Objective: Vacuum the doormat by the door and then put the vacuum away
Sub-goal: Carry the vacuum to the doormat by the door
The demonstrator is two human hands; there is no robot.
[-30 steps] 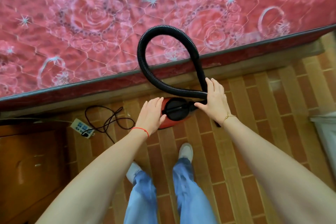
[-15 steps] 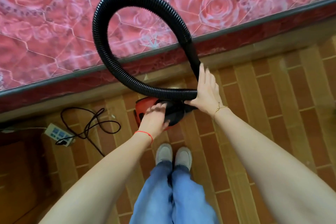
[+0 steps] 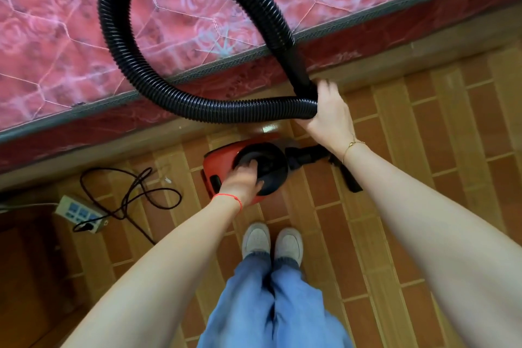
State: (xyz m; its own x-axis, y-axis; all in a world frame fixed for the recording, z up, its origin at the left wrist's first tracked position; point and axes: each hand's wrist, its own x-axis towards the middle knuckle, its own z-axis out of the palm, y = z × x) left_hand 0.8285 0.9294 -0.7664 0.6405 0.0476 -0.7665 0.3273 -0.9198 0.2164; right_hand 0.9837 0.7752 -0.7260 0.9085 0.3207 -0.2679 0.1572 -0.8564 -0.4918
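1. Nearest the camera, at 6 o'clock: the person's legs in blue trousers and a pair of light shoes (image 3: 272,240), standing on the brick-pattern floor (image 3: 423,206).
2. Just beyond the shoes, near the centre: the left hand (image 3: 244,179) reaches down onto the black round top of the red vacuum (image 3: 223,161). Its fingers curl over the top's edge; whether they grip a handle there cannot be told. The vacuum sits on the floor, just beside the bed base.
3. At 9 o'clock: a power strip (image 3: 80,213) with a black cord (image 3: 135,189) lying loose in coils on the floor. Whether this cord belongs to the vacuum cannot be told.
4. At 2 o'clock from the vacuum: the right hand (image 3: 329,118), fingers wrapped shut around two crossing runs of the black hose (image 3: 118,45), pinching them together so the hose forms one large loop.
5. Below the right wrist: a black nozzle attachment (image 3: 346,175) hangs or lies near the floor.
6. Farthest, from 10 to 1 o'clock: the hose loop rises over a pink rose-patterned mattress (image 3: 56,37).
7. Progress, as a judgement: no doormat or door appears in view, and the gathered hose suggests vacuuming is finished. What remains is carrying the vacuum to storage.
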